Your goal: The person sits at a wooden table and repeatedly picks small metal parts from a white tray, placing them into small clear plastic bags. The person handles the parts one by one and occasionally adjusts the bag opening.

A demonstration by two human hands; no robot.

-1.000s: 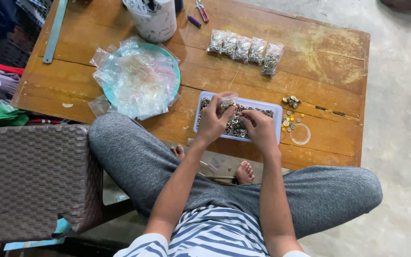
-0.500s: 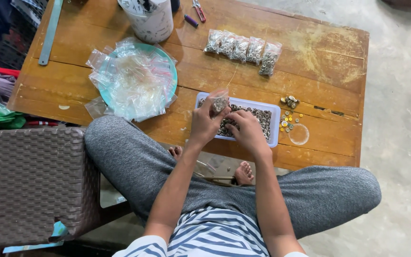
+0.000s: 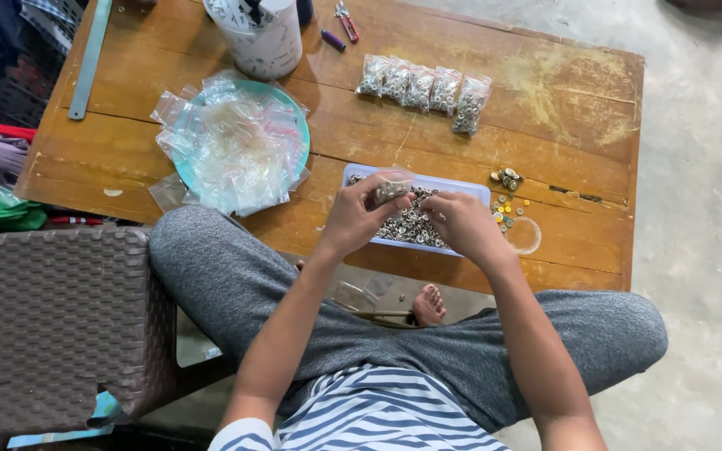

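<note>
A shallow white tray (image 3: 476, 190) of small silver metal rings sits on the wooden table (image 3: 378, 125) near its front edge. My left hand (image 3: 353, 219) holds a small clear plastic bag (image 3: 390, 189) partly filled with rings, just above the tray's left end. My right hand (image 3: 461, 224) rests over the tray's right half, fingers curled down among the rings. Whether it pinches any rings is hidden.
A row of several filled bags (image 3: 424, 86) lies behind the tray. A teal plate heaped with empty clear bags (image 3: 231, 146) is at left. A white bucket (image 3: 261, 33), a metal ruler (image 3: 89, 58), loose gold pieces (image 3: 507, 179) and a wicker chair (image 3: 52, 326) surround.
My left hand has lifted the small bag slightly and moved it left over the tray. My right hand has shifted right within the tray.
</note>
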